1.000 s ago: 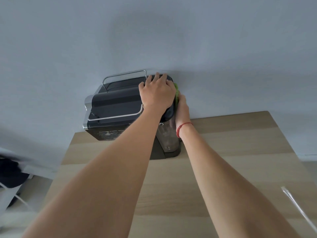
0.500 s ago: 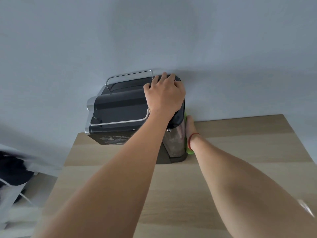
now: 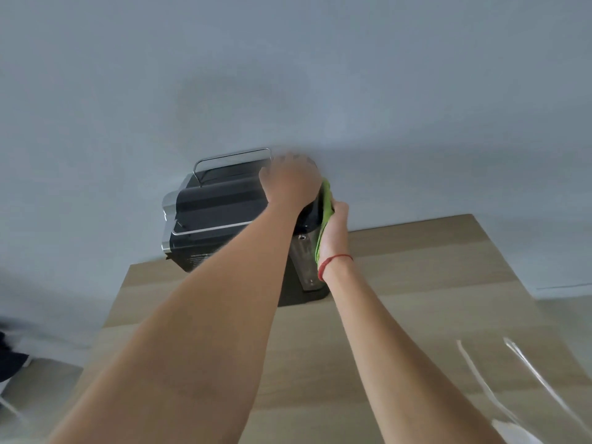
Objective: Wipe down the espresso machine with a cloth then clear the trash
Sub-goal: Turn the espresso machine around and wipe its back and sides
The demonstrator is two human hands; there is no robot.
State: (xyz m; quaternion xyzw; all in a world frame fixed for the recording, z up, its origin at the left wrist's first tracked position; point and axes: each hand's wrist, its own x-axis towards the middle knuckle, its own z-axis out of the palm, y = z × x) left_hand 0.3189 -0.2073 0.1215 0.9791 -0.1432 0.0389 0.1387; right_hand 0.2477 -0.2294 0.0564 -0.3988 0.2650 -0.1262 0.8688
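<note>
A black and silver espresso machine (image 3: 214, 216) stands at the far edge of the wooden table (image 3: 432, 283), against the wall. My left hand (image 3: 290, 184) lies flat on the machine's top right corner. A green cloth (image 3: 324, 216) is pressed against the machine's right side by my right hand (image 3: 336, 232), which has a red string on its wrist. Most of the cloth is hidden between hand and machine. The clear water tank (image 3: 304, 264) shows just below the cloth.
Crumpled clear plastic wrap (image 3: 525, 379) lies on the table at the near right. The grey wall rises right behind the machine. A dark object (image 3: 9, 357) sits on the floor off the table's left edge.
My right hand has slid the cloth up the machine's right side, from near the tank's base to the upper part. My left hand stays on top.
</note>
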